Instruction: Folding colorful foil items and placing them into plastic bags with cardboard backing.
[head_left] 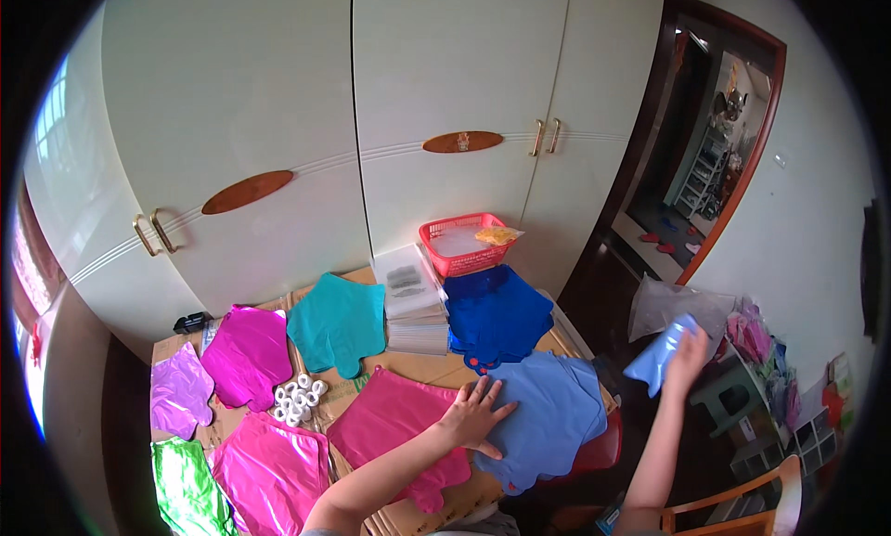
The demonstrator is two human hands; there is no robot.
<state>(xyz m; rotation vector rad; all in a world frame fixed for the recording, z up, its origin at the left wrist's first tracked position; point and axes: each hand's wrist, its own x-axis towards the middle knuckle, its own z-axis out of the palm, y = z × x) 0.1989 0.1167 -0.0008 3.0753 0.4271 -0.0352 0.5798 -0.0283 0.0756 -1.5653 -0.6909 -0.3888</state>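
My left hand lies with its fingers spread on the left edge of a stack of flat light blue foil balloons, at the table's right. Out past the table's right side, my right hand is closed on a shiny light blue foil balloon, which hangs folded from the fingers. Under my left forearm is a stack of deep pink foil balloons. Dark blue foil balloons sit just behind the light blue ones.
Teal, magenta, bright pink, lilac and green foil balloons cover the table's left. White ribbon-like rolls, stacked clear packets and a red basket are among them. A wooden chair stands right.
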